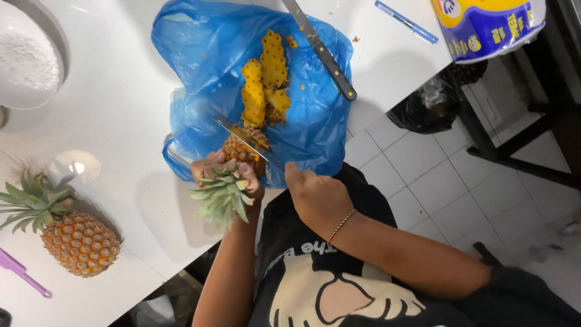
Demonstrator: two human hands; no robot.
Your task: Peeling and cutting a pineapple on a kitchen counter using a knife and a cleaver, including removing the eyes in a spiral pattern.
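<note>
Gripping the small pineapple (pixel 242 151) by its green leafy crown (pixel 223 197), the left hand (pixel 225 172) has its fingers curled tight around the base of the leaves, pressed together, so that the fruit points away from the body and cannot turn. This fruit is partly peeled, with brown-orange skin on the side I can see, and it sits over the near edge of the crumpled blue plastic bag (pixel 206 54), close to the table edge.

At about three o'clock from it, the right hand (pixel 318 197) is closed in a fist around the handle of a steel-bladed knife (pixel 242 137); the handle itself is hidden in the palm, and a thin bead bracelet (pixel 341 226) lies on the wrist. The blade goes toward ten o'clock and rests across the top of the fruit, as for slicing off skin, I judge.

At twelve o'clock from the fruit, several yellow strips of pineapple peel (pixel 265 85) lie on the bag, flesh side up with rows of dark eyes. It seems the bag is spread there to catch the peel and juice and keep the white table (pixel 121 121) clean. A second long knife with a dark riveted handle (pixel 321 48) lies at one o'clock, partly on the bag.

At eight o'clock, well apart, a whole unpeeled pineapple (pixel 75 239) lies on its side. A blue pen (pixel 405 21) rests at the far table edge.
</note>
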